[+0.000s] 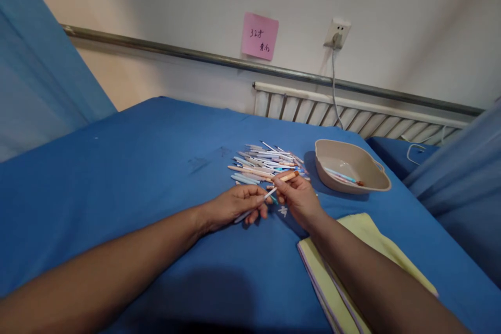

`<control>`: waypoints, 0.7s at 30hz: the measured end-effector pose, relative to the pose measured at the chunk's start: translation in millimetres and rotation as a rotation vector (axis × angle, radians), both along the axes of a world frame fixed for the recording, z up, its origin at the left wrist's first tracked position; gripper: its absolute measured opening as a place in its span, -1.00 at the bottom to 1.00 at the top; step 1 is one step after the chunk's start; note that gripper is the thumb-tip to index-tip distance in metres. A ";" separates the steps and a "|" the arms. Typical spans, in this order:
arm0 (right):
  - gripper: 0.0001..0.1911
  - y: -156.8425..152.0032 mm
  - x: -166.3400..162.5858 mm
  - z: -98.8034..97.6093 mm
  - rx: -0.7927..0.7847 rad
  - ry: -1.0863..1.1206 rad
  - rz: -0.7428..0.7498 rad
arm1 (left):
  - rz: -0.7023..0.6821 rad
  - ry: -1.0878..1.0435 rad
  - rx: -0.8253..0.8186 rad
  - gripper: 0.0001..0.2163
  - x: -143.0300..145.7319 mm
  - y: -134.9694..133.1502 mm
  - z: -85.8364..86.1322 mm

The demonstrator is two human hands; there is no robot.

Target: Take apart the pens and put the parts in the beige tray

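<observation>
Slim sticks (341,176) lie in the beige basin (348,158); left fingers (250,201) and right fingers (282,187) close on a white stick (270,193).

The left hand (237,206) grips a slender white stick (270,193); the right hand (300,195) pinches an orange piece (288,176) by its tip (whether the two join is unclear). Just beyond, slim sticks (266,159) lie heaped on a blue sheet (148,172), near a beige basin (378,181). A yellow cloth (362,225) lies under the right forearm (371,271).
</observation>
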State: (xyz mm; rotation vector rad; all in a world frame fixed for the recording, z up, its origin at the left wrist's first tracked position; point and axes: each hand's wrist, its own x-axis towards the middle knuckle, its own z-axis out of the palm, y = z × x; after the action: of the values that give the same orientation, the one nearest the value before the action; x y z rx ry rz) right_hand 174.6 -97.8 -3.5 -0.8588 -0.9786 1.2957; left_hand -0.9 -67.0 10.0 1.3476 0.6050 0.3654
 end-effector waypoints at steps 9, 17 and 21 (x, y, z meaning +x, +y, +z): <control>-0.72 -4.4 -8.3 -2.4 -0.063 0.011 0.157 | 0.001 -0.039 -0.059 -0.72 1.1 3.2 -0.1; -0.73 -4.4 -2.0 1.5 -0.040 0.081 0.036 | 0.027 -0.053 -0.095 -0.78 -0.6 4.6 -2.9; -0.68 -0.6 4.4 1.9 -0.020 0.003 -0.053 | 0.067 -0.054 -0.089 -0.78 -0.9 5.4 -4.0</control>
State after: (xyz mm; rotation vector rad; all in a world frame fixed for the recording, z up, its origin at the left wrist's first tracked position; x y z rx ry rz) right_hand 179.0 -98.4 -1.5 -0.8925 -0.9365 1.2632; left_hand -1.8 -61.6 6.0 1.2312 0.6157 0.4232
